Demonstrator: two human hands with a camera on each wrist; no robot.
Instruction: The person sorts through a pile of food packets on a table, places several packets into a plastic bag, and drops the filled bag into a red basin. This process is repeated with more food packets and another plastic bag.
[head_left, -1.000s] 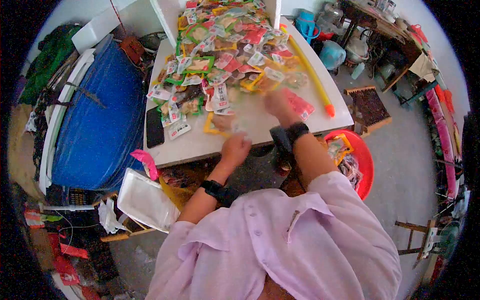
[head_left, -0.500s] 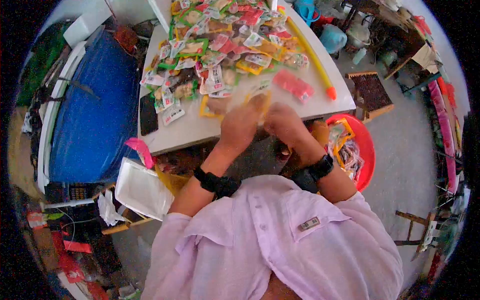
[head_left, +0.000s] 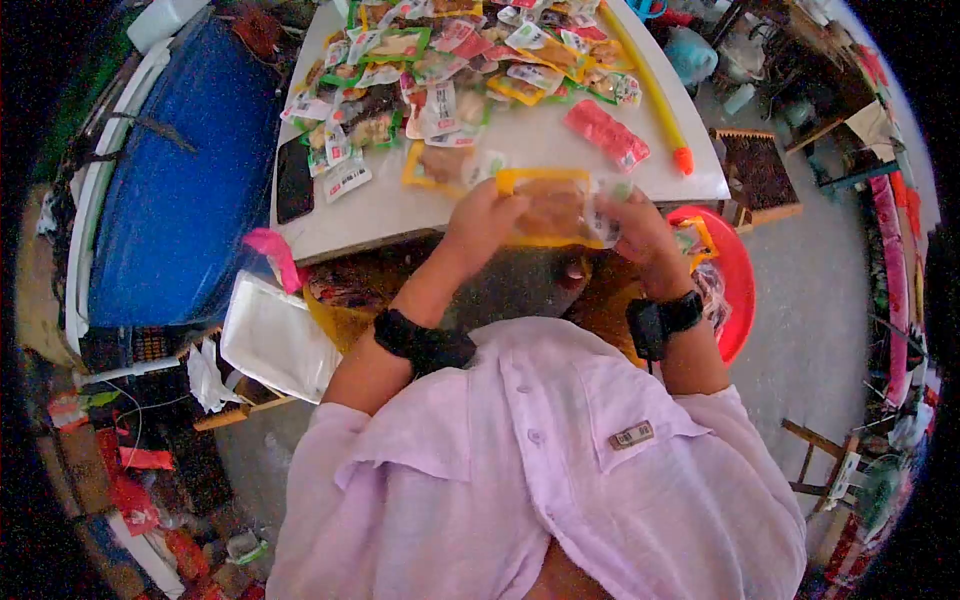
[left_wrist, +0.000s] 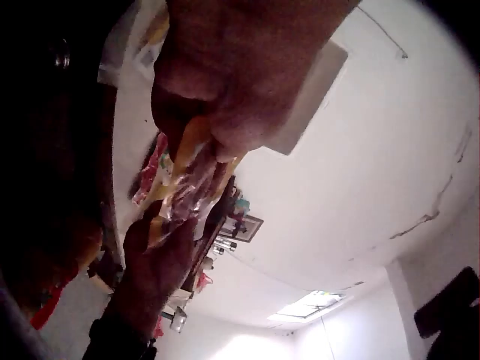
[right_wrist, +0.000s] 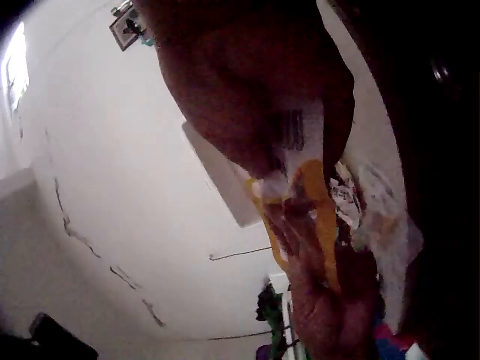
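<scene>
A yellow-edged, clear food packet (head_left: pixel 550 210) with brown contents is stretched between both hands, over the table's near edge. My left hand (head_left: pixel 482 225) pinches its left end, thumb on top. At the other end, my right hand (head_left: pixel 645 238) grips the whitish strip. The left wrist view has the packet (left_wrist: pixel 196 180) spanning the two hands; in the right wrist view a barcode (right_wrist: pixel 292 129) shows by the right hand's fingers. Another yellow-edged packet (head_left: pixel 440 163) lies on the table just beyond the left hand, and a red packet (head_left: pixel 607 134) lies beyond the right.
Many mixed packets (head_left: pixel 440 65) are heaped across the white table (head_left: pixel 345 222). A black phone (head_left: pixel 294 180) lies at its left edge, a yellow tube (head_left: pixel 655 95) along its right. Below right stands a red basin (head_left: pixel 742 300) holding packets; below left, a white foam tray (head_left: pixel 280 335).
The hands were apart, the right one reaching over the table. They came together at the near edge, then spread slightly with the packet held flat between them. The head view has shifted.
</scene>
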